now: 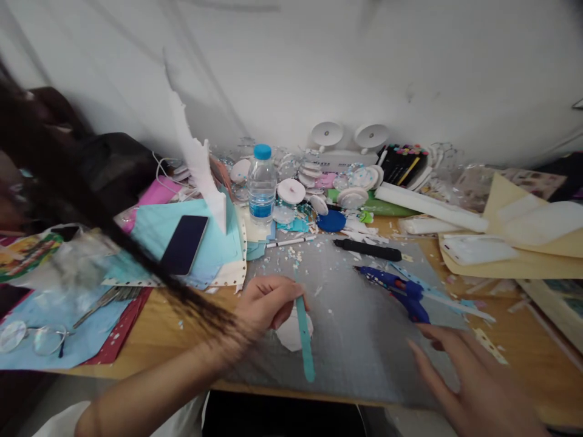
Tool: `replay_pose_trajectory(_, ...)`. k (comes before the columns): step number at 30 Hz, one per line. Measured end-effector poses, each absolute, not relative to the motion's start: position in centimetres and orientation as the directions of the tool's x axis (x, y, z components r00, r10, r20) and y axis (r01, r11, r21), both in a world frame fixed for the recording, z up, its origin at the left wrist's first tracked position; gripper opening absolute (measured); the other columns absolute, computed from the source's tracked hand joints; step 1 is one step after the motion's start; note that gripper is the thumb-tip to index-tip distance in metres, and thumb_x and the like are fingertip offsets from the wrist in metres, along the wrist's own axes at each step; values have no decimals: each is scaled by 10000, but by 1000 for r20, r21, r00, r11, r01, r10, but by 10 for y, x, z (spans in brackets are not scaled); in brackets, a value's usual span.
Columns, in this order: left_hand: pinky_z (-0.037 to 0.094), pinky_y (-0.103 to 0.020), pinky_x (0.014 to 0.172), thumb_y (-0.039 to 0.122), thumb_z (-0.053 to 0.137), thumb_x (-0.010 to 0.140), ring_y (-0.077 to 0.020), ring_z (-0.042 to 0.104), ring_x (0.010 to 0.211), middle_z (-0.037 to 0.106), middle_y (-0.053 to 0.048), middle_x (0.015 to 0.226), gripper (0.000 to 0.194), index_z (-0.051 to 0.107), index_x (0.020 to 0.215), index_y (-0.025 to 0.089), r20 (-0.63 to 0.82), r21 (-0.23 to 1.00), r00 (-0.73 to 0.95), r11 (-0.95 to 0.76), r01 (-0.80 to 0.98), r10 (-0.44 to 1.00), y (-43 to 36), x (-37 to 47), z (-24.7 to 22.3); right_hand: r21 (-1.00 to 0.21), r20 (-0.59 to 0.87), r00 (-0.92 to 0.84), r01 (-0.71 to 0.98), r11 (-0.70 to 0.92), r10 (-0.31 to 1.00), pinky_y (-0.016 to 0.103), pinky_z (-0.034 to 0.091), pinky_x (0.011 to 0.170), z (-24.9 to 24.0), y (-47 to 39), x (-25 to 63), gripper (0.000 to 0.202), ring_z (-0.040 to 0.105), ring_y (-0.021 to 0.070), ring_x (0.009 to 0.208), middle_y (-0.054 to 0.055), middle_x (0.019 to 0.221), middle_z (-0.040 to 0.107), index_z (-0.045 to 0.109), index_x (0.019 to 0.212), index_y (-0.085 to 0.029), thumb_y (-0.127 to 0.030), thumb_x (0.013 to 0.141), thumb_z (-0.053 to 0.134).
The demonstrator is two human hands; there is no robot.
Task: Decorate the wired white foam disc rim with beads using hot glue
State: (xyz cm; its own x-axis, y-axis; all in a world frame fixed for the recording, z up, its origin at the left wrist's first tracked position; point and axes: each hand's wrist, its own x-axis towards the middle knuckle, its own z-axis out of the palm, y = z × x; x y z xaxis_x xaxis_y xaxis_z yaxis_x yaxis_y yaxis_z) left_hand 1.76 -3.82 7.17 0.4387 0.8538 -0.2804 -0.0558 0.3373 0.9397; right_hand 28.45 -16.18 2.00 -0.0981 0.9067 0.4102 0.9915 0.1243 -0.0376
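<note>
Head view: the left hand [269, 301] pinches the far end of a teal strip [306, 349] in its grip, across a white disc [288, 335] on the gray mat [355, 346]. The right hand [473, 373], its grip spread, is near a blue glue gun [383, 278] (a black tool [368, 249] lies beyond); whether they touch is unclear.

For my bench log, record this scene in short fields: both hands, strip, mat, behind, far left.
Left hand: pinches teal strip
Strip: crosses above white disc; contact unclear
Right hand: open, by glue gun; touch unclear
Mat: grey, bears glue gun, black tool
Behind mat: bottle, upright
Far left: glasses on blue paper
</note>
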Motion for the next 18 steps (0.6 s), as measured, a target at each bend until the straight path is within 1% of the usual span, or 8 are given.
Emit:
replay_pose_trajectory(3, 175, -243, 425, 356, 567, 768, -54, 252, 347, 319, 76, 315, 320, 653, 579, 113, -284, 932, 474, 356, -67, 833, -45, 31, 80, -62, 590, -245, 936, 346, 770, 389, 530, 788, 43, -152, 242, 317, 608, 253, 965, 141, 1034, 619, 568, 1142, -103, -296, 897, 508)
replay_pose_trajectory(5, 170, -240, 416, 367, 571, 768, -51, 241, 349, 320, 77, 325, 338, 612, 537, 124, -292, 929, 505, 367, -53, 812, -51, 40, 82, -46, 693, -338, 861, 507, 637, 353, 522, 835, 55, -139, 216, 280, 595, 227, 1012, 113, 1070, 610, 597, 1109, -140, -164, 830, 607)
replay_pose_trajectory(8, 152, -236, 401, 392, 594, 749, -41, 208, 360, 288, 83, 347, 436, 434, 417, 160, -296, 927, 527, 373, -44, 797, -56, 49, 82, -23, 724, -434, 761, 648, 536, 302, 528, 852, 65, -124, 195, 235, 596, 191, 1012, 84, 997, 652, 648, 1023, -142, -85, 892, 462)
replay_pose_trajectory(10, 153, -230, 399, 424, 595, 746, -41, 207, 364, 275, 86, 354, 475, 374, 409, 173, -307, 926, 540, 376, -20, 784, -55, 49, 83, -18, 733, -439, 751, 660, 520, 269, 542, 826, 68, -120, 194, 271, 614, 170, 960, 78, 928, 683, 667, 980, -125, -84, 916, 407)
replay_pose_trajectory(11, 162, -227, 398, 445, 582, 754, -44, 221, 361, 293, 83, 353, 464, 407, 425, 169, -321, 926, 563, 376, 20, 762, -53, 47, 85, -23, 742, -427, 755, 655, 517, 257, 549, 810, 68, -120, 196, 257, 622, 163, 934, 76, 909, 693, 671, 968, -121, -89, 914, 422)
replay_pose_trajectory(14, 237, -216, 414, 479, 507, 807, -67, 337, 385, 488, 26, 421, 429, 641, 602, 126, -328, 942, 646, 294, 164, 690, -40, 33, 101, -57, 764, -370, 778, 626, 529, 254, 562, 772, 65, -126, 208, 195, 635, 161, 900, 63, 909, 693, 670, 973, -136, -73, 867, 518)
replay_pose_trajectory(16, 303, -209, 476, 405, 508, 817, -81, 430, 493, 635, -30, 618, 370, 722, 754, 110, -181, 983, 600, 169, 77, 779, -29, 16, 119, -93, 762, -321, 805, 586, 563, 271, 565, 757, 61, -131, 216, 219, 631, 169, 910, 57, 948, 676, 661, 1003, -154, -57, 840, 551)
replay_pose_trajectory(18, 370, -216, 554, 350, 529, 795, -86, 485, 567, 702, -52, 847, 318, 733, 896, 127, -39, 995, 555, 81, -53, 831, -19, -6, 136, -119, 754, -281, 831, 544, 593, 285, 565, 742, 57, -134, 223, 255, 625, 174, 913, 55, 977, 659, 657, 1021, -169, -41, 822, 562)
